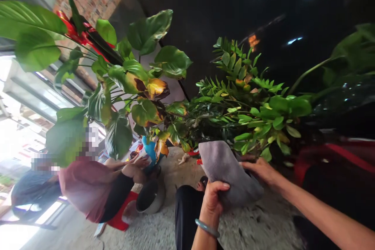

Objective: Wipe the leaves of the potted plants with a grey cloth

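A piece of grey, felt-like cloth (228,174) hangs folded above my lap. My left hand (213,195), with a bracelet on its wrist, grips its lower left side; the thumb lies across the front and the other fingers are hidden behind. At the cloth's right edge is my right hand (262,170), closed around that side with its fingertips partly out of sight. Just beyond both hands stands a bushy plant (249,113) with small glossy leaves.
Left of it grows a large-leaved plant (146,70) with some yellow-brown leaves. A person in a pink shirt (83,187) sits on a red stool (121,213), beside a grey bucket (152,197). Another person is behind. Something red and dark (336,156) stands at the right.
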`<state>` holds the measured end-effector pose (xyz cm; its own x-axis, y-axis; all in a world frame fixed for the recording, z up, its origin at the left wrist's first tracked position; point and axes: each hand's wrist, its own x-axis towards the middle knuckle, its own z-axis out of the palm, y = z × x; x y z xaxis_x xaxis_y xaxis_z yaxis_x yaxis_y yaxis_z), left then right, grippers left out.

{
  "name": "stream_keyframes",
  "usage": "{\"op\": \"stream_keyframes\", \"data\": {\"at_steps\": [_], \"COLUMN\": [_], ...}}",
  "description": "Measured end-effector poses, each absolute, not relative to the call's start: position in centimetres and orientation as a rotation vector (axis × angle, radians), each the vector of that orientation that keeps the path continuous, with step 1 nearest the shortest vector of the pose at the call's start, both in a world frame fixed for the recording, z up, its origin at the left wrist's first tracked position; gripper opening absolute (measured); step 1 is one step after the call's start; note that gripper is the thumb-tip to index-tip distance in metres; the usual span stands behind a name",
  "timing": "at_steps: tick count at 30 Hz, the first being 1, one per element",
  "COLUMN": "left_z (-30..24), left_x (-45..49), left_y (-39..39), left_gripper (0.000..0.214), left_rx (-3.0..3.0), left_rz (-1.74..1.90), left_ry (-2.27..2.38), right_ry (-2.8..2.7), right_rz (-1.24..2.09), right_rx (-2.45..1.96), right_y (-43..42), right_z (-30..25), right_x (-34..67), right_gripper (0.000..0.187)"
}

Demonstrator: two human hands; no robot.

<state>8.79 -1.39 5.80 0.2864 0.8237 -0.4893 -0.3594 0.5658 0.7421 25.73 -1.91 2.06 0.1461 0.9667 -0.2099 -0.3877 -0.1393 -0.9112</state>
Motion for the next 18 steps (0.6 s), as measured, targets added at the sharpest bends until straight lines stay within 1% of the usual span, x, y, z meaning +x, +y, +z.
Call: {"op": "stream_keyframes", "data": {"at_steps": [4,7,10,12,13,15,17,18], "left_z": [5.4,5.0,5.9,7.0,7.6,8.5,8.7,8.6], "left_x": [9.6,9.6,8.9,8.3,8.0,7.8,7.9,8.0], "left_y": [-1.4,-1.2,-0.6,0.0,0.3,0.6,0.6,0.5], "left_gripper": [0.035,0.044,0.050,0.053,0.054,0.055,0.056,0.055], "left_rx": [0.534,0.602,0.682,0.724,0.744,0.797,0.872,0.915], "left_rz": [0.754,0.877,0.997,1.053,1.069,1.055,0.993,0.952], "left_ry": [0.994,1.011,1.079,1.117,1.128,1.131,1.126,1.116], "right_ry": [-0.861,-0.945,-0.910,-0.750,-0.631,-0.395,-0.223,-0.169], "right_rz": [1.440,1.485,1.500,1.459,1.419,1.325,1.235,1.200], "right_rx": [-1.121,-1.151,-1.169,-1.101,-1.037,-0.915,-0.861,-0.868], "right_y": [-2.2,-2.5,-2.7,-2.8,-2.8,-2.6,-2.0,-1.6], "right_z": [2.5,2.6,2.6,2.9,3.1,3.7,4.2,4.4], "right_x": [26.0,27.4,29.8,31.6,32.4,33.8,34.7,35.0], "right_gripper": [0.014,0.014,0.028,0.036,0.037,0.028,0.011,0.013]}}
